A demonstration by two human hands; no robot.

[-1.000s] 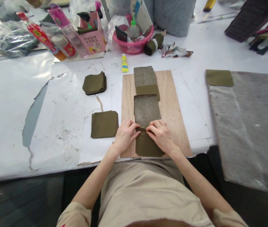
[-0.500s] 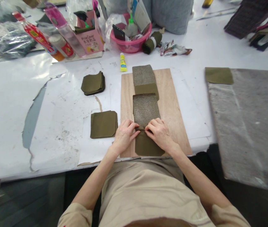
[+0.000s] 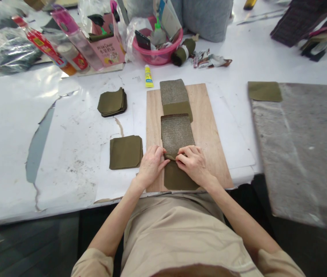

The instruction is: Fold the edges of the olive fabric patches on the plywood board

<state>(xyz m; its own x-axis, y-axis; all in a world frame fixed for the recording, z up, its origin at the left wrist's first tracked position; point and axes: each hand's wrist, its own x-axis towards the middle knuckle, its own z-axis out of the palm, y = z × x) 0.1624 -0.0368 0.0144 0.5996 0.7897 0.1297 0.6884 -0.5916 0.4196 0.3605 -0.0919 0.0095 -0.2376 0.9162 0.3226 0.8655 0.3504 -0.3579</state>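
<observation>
On a wooden board (image 3: 211, 142) lies an olive fabric piece (image 3: 177, 132) with a speckled, rough-looking face, its near edge pinched between the fingertips of my left hand (image 3: 152, 163) and my right hand (image 3: 194, 163). That edge is curled up in a small fold between the two hands. Nearer to me, a smooth olive fabric piece (image 3: 179, 177) lies flat below the fold, partly under my right hand. At the board's far end rests another speckled piece (image 3: 173, 91) with a smooth olive strip along its near side.
Two stacks of olive pieces, a far stack (image 3: 112, 102) and a near stack (image 3: 125, 152), sit left of the board. A yellow glue tube (image 3: 148, 77) lies beyond it. Behind stand a pink basket (image 3: 159, 57), a pink box (image 3: 110, 50) and bottles. A grey sheet (image 3: 304, 154) overhangs the table at right.
The pinched edge is curled up a little more between my fingertips. Both hands stay in nearly the same place. The whole view has shifted slightly.
</observation>
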